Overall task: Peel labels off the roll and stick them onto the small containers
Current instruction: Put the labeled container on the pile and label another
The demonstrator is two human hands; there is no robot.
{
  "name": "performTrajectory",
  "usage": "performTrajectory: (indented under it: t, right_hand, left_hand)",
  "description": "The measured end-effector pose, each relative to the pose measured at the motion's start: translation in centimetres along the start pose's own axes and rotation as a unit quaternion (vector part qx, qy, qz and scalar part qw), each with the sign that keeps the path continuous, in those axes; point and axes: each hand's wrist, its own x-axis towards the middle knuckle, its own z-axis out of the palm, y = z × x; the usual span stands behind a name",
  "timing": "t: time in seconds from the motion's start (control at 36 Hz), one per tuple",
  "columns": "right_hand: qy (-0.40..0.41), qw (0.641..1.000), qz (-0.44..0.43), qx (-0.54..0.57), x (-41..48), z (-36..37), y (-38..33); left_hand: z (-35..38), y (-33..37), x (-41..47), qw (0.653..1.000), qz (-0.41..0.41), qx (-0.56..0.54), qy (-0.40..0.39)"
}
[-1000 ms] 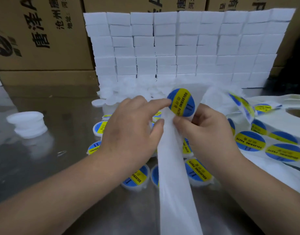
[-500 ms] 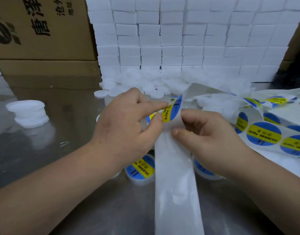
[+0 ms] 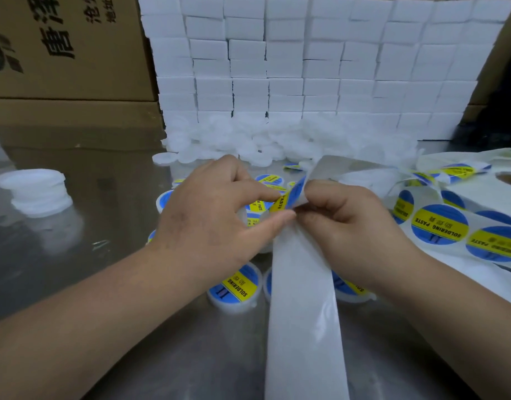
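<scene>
Head view caught the left hand (image 3: 214, 223) pinching a blue-and-yellow label (image 3: 289, 197) between thumb and forefinger, touching the right hand (image 3: 349, 226), whose fingers gripped the folded backing strip (image 3: 303, 313). Labelled containers (image 3: 237, 287) sat partly hidden beneath both hands; the roll (image 3: 479, 194) lay right, blank containers (image 3: 277, 140) far.

The table (image 3: 110, 174) was seen to be bare metal, smooth and glossy enough that nearby things were mirrored in it. The backing strip (image 3: 303, 327) was made of smooth, waxy-looking paper with a soft sheen. The label (image 3: 289, 197) at its fold, like the labels on the roll (image 3: 439, 223), was printed blue and yellow and finished glossy. The small containers (image 3: 219, 304) and the stack of lids (image 3: 36, 189) were moulded in white, faintly translucent plastic. The cardboard boxes (image 3: 75, 67) were matt brown, and the white blocks (image 3: 306, 67) matt.
</scene>
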Motion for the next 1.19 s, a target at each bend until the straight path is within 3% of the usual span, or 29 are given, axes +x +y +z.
performTrajectory:
  t: [0.08, 0.25, 0.39, 0.47, 0.61, 0.89, 1.03, 1.11, 1.19]
  right_hand:
    - [0.022, 0.999, 0.029, 0.019, 0.2, -0.1, 0.1]
    - [0.064, 0.995, 0.067, 0.037, 0.5, 0.0, 0.6]
    - [0.196, 0.979, 0.061, -0.016, 0.6, -0.4, 0.9]
    - [0.231, 0.969, 0.038, -0.075, 0.4, -0.6, 0.8]
    - [0.217, 0.969, -0.043, -0.111, 0.2, -0.8, 0.0]
    - [0.247, 0.939, -0.117, -0.208, 0.1, -0.7, -0.4]
    - [0.175, 0.949, -0.142, -0.22, 0.2, -0.7, 0.0]
    - [0.158, 0.964, -0.108, -0.185, 0.1, -0.6, 0.0]
    - [0.124, 0.988, 0.012, -0.088, 0.1, -0.6, 0.1]
  left_hand:
    - [0.1, -0.7, 0.3, 0.994, -0.092, -0.061, 0.023]
    - [-0.4, -3.1, 1.8, 0.959, -0.212, -0.1, 0.156]
    - [-0.2, -3.4, 1.7, 0.962, -0.227, -0.08, 0.131]
    - [0.2, -3.0, 1.2, 0.966, -0.227, -0.075, 0.099]
    - [-0.1, -2.8, 1.2, 0.97, -0.218, -0.063, 0.092]
    - [0.1, -2.5, 0.9, 0.977, -0.184, -0.061, 0.086]
    - [0.1, -2.4, 0.8, 0.978, -0.173, -0.076, 0.086]
    - [0.1, -2.5, 0.7, 0.981, -0.161, -0.064, 0.087]
    - [0.0, -2.3, 0.6, 0.986, -0.14, -0.042, 0.078]
